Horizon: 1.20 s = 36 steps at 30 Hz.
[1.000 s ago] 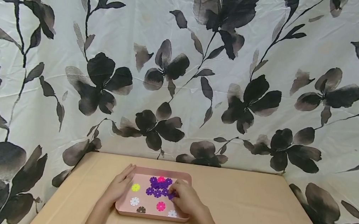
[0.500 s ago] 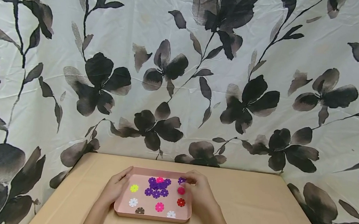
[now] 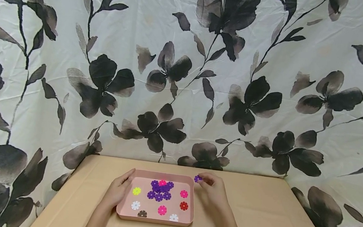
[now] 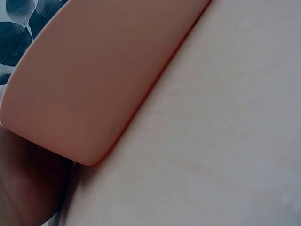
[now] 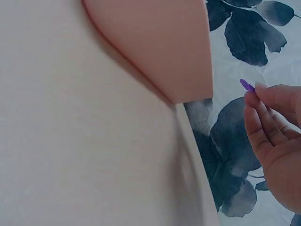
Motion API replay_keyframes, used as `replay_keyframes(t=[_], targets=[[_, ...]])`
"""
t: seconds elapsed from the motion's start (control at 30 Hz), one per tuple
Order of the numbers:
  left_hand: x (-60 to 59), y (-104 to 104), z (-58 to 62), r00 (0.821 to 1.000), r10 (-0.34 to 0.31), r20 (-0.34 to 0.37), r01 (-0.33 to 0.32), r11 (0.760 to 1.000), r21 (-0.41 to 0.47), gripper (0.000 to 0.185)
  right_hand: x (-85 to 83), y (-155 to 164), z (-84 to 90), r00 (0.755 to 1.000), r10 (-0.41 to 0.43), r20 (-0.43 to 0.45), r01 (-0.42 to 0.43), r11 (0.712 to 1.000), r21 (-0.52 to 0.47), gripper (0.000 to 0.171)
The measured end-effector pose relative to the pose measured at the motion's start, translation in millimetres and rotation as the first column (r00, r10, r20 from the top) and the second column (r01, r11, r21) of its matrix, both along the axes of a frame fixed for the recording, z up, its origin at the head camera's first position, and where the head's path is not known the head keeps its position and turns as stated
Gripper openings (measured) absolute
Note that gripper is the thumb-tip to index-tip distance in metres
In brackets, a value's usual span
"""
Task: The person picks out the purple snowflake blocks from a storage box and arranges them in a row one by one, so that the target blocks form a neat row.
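Note:
A pink tray (image 3: 156, 174) stands on the table. My left hand (image 3: 118, 189) holds its left side, fingers along the far left corner; in the left wrist view the tray wall (image 4: 94, 84) hides most of that hand. Past the tray's far right corner, my right hand (image 3: 215, 190) pinches a purple flower-shaped plastic disc (image 3: 197, 178) between thumb and fingertips. That disc (image 5: 245, 85) shows edge-on in the right wrist view. Several purple discs (image 3: 159, 197) lie heaped in the tray, with a pink disc (image 3: 162, 183) at the heap's far edge.
Around the heap lie single discs: a yellow one (image 3: 136, 191), white ones (image 3: 135, 205), a brown one (image 3: 142, 214), pink ones (image 3: 162, 210) and a red one (image 3: 184, 205). The cardboard-coloured tabletop (image 3: 257, 206) ends at a floral cloth (image 3: 208, 105).
My right hand has picked a purple disc from the heap's right side and carried it rightward, out past the tray's edge. Pink and red discs at right came into view. The left hand stays at the tray.

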<state>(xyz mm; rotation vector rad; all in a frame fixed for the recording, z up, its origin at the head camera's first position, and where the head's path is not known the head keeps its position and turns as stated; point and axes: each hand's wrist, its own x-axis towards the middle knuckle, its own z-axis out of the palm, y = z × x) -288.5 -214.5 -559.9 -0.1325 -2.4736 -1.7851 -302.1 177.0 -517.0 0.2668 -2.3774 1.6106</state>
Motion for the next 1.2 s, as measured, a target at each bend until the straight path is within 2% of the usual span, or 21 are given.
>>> replay_keyframes(t=[0.3,0.47,0.73,1.2], targets=[[-0.1,1,-2.2,1.000,-0.002,0.017,0.002,1.000,0.003,0.047,0.2,6,-13.4,0.996,-0.007,0.092,-0.006,0.989,0.146,0.018],[-0.4,1,-0.9,1.000,0.002,0.019,-0.002,1.000,-0.004,0.047,-2.1,13,-19.0,0.993,0.018,0.120,-0.044,0.976,0.214,0.017],[0.8,3,3.5,1.000,0.010,0.015,-0.010,1.000,-0.010,0.047,-2.4,22,-16.8,0.986,0.063,0.152,-0.093,0.976,0.198,0.015],[-0.1,3,7.2,1.000,0.011,0.018,-0.010,1.000,-0.029,0.046,-5.1,26,-22.2,0.983,0.106,0.152,-0.145,0.951,0.273,0.014]])
